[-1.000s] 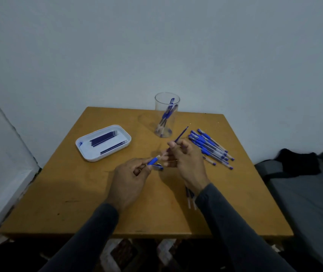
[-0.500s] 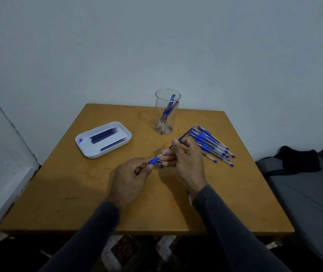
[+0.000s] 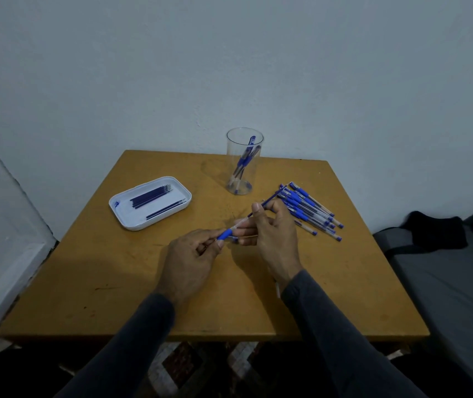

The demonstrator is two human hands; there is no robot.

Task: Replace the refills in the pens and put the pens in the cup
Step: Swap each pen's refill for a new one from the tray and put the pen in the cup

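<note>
Left hand [image 3: 192, 255] pinches the blue grip of a pen [image 3: 227, 232] at table [image 3: 120, 288] centre. Right hand [image 3: 272, 229], just at 3 o'clock of the left, pinches a dark refill [image 3: 267, 203] that runs up toward 1 o'clock from the pen barrel. Clear cup [image 3: 244, 162] stands at 12 o'clock near the far edge, holding a few pens. Pile of pens [image 3: 313, 211] lies at 2 o'clock, just beyond the right hand. White tray [image 3: 123, 209] with refills sits at 10 o'clock.
</note>
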